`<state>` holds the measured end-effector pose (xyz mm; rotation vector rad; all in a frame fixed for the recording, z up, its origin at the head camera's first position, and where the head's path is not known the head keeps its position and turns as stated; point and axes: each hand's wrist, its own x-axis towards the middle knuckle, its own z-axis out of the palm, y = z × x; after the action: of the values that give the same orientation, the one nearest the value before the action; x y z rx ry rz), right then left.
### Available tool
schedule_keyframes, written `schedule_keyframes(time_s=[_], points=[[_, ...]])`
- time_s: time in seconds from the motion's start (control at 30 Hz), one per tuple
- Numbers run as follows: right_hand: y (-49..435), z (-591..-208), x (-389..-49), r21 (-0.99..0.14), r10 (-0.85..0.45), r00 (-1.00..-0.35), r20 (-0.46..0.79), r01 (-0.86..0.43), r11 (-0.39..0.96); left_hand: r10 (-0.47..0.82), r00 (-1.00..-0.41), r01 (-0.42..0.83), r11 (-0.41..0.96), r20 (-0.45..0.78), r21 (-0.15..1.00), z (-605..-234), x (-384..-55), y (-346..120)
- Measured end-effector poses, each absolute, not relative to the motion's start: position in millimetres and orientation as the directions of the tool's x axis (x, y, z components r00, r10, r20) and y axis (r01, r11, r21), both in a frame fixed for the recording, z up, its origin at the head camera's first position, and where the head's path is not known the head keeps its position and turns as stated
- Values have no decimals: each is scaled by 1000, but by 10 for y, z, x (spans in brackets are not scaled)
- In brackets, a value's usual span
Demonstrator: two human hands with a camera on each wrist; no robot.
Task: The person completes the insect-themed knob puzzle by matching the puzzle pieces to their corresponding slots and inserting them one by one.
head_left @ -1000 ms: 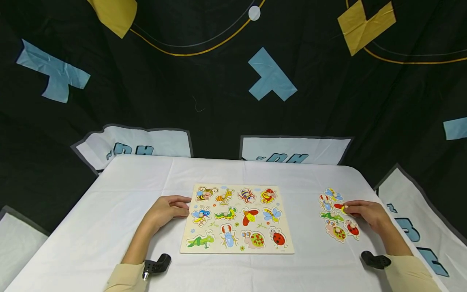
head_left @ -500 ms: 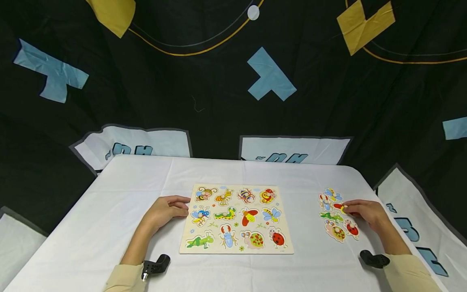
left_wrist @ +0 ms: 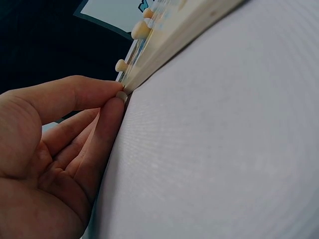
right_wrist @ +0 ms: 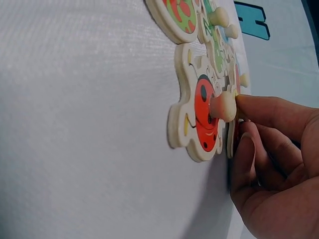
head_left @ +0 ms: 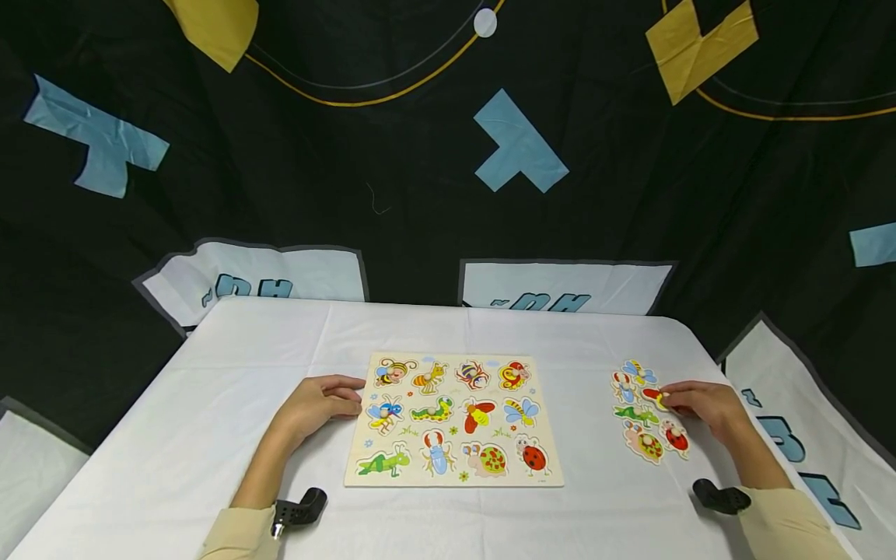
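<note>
A wooden insect puzzle board [head_left: 448, 477], printed with several bugs, lies flat mid-table. My left hand [head_left: 318, 404] rests beside it, thumb and fingertips together at its left edge; in the left wrist view the tips of the left hand [left_wrist: 65, 129] meet at the board's corner [left_wrist: 164, 47]. Off to the right lies a cluster of loose knobbed pieces. My right hand [head_left: 707, 408] pinches the red-and-yellow bug puzzle piece [head_left: 651, 397] there. In the right wrist view a ladybug piece [right_wrist: 204, 114] with a round knob partly hides that grip.
Around the held piece lie a snail piece [head_left: 644, 445], a grasshopper piece [head_left: 635, 415], a stag beetle piece [head_left: 623, 386] and a winged bug piece [head_left: 639, 373]. White cloth covers the table [head_left: 280, 342]. Behind it hangs a black curtain [head_left: 336, 179].
The right hand has shifted very slightly, with the red-and-yellow piece. The left hand and the board stay where they were.
</note>
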<state>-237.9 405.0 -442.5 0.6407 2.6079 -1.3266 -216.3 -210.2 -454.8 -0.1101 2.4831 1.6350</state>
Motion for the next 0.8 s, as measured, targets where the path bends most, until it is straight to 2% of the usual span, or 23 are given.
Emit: schedule_keyframes(time_s=[0.57,0.8], points=[[4033,-4315,-2391,-741,263,-926,-270,374,558,26,-984,-155,386,-179,909,-4567,-2172,-2107],[3971,-4264,-2401,-736,206,-940,-272,341,584,32,-983,-158,375,-183,913,-4556,-2171,-2102]])
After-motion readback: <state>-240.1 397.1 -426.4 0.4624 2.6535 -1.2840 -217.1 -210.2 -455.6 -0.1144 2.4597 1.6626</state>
